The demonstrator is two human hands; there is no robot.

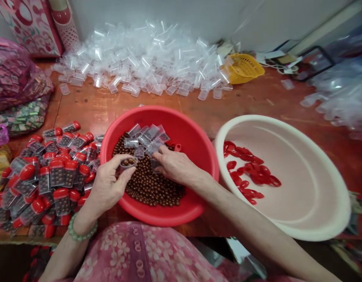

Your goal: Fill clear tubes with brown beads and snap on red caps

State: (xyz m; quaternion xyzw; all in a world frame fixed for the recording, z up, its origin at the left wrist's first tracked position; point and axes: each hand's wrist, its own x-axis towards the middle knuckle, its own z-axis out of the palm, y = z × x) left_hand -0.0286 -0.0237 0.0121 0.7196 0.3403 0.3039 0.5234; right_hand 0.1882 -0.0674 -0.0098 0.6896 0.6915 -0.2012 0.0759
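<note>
- In the head view, our left hand is curling closed around a clear plastic tube, tilting it above the red basin with a few brown balls inside.
- Our right hand is resting half-closed on the heap of brown balls, over a second tube; we cannot tell whether it is gripping.
- Filled, red-capped tubes are lying along the left edge of the wooden table.
- Many empty tubes are lying along the back edge, and loose red caps are sitting in the cream basin near the right edge.
</note>
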